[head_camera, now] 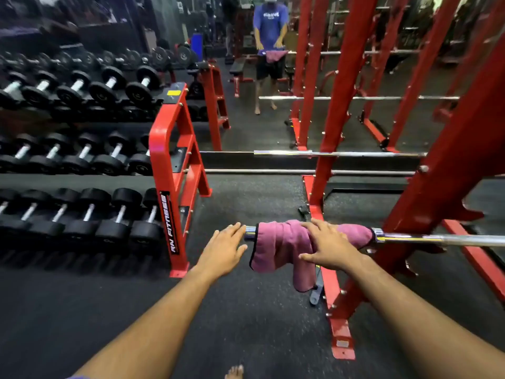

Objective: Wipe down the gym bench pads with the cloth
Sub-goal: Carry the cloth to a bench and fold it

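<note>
A pink cloth [281, 247] with a dark hem hangs draped over the end sleeve of a chrome barbell [437, 239] that rests in a red rack. My right hand [325, 246] lies flat on the cloth, fingers spread, pressing it against the bar. My left hand [224, 248] hovers with straight fingers just left of the bar's end, fingertips near the sleeve tip, holding nothing. In the mirror ahead, a black bench [237, 67] appears behind my reflection; no bench pad lies near my hands.
A red dumbbell rack [169, 170] with several black dumbbells fills the left. Red power rack uprights [426, 192] stand at right, their base rails crossing the black rubber floor [232, 310]. A wall mirror [259, 119] faces me. My bare foot [234, 372] shows at the bottom.
</note>
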### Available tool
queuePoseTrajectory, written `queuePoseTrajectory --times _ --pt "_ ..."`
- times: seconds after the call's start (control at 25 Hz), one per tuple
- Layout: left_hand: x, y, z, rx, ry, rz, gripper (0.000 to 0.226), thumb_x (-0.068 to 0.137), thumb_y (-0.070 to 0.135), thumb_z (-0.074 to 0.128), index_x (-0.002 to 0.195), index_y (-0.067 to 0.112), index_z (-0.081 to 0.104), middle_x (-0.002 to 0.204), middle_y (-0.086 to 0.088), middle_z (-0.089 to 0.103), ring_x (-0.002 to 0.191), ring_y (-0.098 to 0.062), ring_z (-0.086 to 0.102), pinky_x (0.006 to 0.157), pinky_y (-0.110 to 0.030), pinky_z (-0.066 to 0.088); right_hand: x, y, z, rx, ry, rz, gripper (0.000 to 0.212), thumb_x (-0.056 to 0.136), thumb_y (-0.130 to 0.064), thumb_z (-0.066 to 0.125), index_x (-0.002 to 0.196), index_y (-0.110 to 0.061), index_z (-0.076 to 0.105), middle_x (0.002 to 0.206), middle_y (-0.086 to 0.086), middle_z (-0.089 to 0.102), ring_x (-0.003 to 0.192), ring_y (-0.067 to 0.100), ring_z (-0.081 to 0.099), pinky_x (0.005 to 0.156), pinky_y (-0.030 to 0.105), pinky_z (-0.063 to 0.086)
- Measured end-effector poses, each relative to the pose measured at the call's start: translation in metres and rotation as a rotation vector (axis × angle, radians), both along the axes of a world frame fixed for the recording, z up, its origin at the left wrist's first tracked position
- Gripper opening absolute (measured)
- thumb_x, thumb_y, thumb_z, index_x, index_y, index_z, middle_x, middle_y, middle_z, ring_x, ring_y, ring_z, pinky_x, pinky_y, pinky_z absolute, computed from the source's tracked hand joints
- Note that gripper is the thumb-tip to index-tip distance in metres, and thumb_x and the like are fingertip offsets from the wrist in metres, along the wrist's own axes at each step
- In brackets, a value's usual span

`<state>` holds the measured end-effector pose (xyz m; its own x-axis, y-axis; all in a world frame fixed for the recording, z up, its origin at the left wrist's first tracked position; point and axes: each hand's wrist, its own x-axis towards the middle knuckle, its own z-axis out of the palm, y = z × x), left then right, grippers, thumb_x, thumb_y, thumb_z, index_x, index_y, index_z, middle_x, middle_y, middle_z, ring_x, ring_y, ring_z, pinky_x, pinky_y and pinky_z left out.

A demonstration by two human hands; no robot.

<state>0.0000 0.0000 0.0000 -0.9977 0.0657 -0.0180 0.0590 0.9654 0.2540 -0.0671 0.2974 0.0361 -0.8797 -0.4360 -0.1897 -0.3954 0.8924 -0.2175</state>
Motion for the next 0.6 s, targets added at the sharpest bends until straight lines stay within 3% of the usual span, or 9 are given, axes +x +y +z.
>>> queuePoseTrajectory --times 0.12,0.2,0.28,0.4,0.52,0.6 --pt "-0.032 -0.013 -0.022 -0.001 -0.017 -0.097 0.06 0.111 0.033 0.041 0.165 0.017 0.02 0.173 -0.001 0.017 0.157 -0.022 0.024 0.126 -0.046 0.02 -0.009 -0.031 -0.015 0.084 -0.02 -0.056 0.105 0.08 -0.066 0.071 0.161 -0.043 0.009 0.172 0.003 0.003 0.157 0.031 0.01 0.118 0.064 0.026" --pt "-0.046 -0.019 -0.033 0.025 -0.046 -0.192 0.06 0.112 0.031 0.036 0.166 0.014 0.015 0.174 -0.002 0.012 0.158 -0.021 0.021 0.129 -0.047 0.018 -0.013 -0.047 -0.023 0.13 -0.024 -0.104 0.101 0.083 -0.066 0.068 0.161 -0.045 0.006 0.172 0.003 0.001 0.157 0.033 0.008 0.118 0.066 0.021" --pt "-0.054 -0.025 -0.045 0.073 -0.023 -0.282 0.061 0.111 0.037 0.026 0.166 0.013 0.011 0.174 -0.002 0.009 0.159 -0.017 0.017 0.131 -0.042 0.01 -0.017 -0.05 -0.037 0.183 0.039 -0.152 0.088 0.089 -0.06 0.063 0.16 -0.044 0.014 0.17 0.006 0.013 0.155 0.031 0.016 0.118 0.065 0.02" --pt "-0.058 -0.034 -0.064 0.132 0.051 -0.344 0.069 0.104 0.042 0.011 0.165 0.011 0.016 0.173 -0.003 0.014 0.158 -0.015 0.019 0.127 -0.029 0.002 -0.011 -0.046 -0.059 0.14 0.224 -0.208 0.074 0.082 -0.037 0.075 0.15 -0.037 0.045 0.151 0.006 0.049 0.141 0.029 0.044 0.11 0.065 0.034" --pt "-0.06 -0.033 -0.073 0.203 0.104 -0.343 0.061 0.108 0.033 0.019 0.164 0.008 0.024 0.171 -0.006 0.024 0.156 -0.016 0.026 0.128 -0.029 0.005 -0.008 -0.045 -0.066 0.035 0.298 -0.228 0.07 0.067 -0.019 0.085 0.133 -0.027 0.063 0.13 0.007 0.065 0.12 0.032 0.061 0.1 0.063 0.046" --pt "-0.064 -0.035 -0.076 0.237 0.12 -0.348 0.056 0.109 0.027 0.029 0.161 0.006 0.031 0.168 -0.008 0.032 0.153 -0.018 0.032 0.128 -0.032 0.012 -0.009 -0.044 -0.062 -0.079 0.324 -0.232 0.06 0.068 -0.01 0.078 0.126 -0.023 0.068 0.124 0.006 0.067 0.114 0.035 0.063 0.099 0.058 0.049"
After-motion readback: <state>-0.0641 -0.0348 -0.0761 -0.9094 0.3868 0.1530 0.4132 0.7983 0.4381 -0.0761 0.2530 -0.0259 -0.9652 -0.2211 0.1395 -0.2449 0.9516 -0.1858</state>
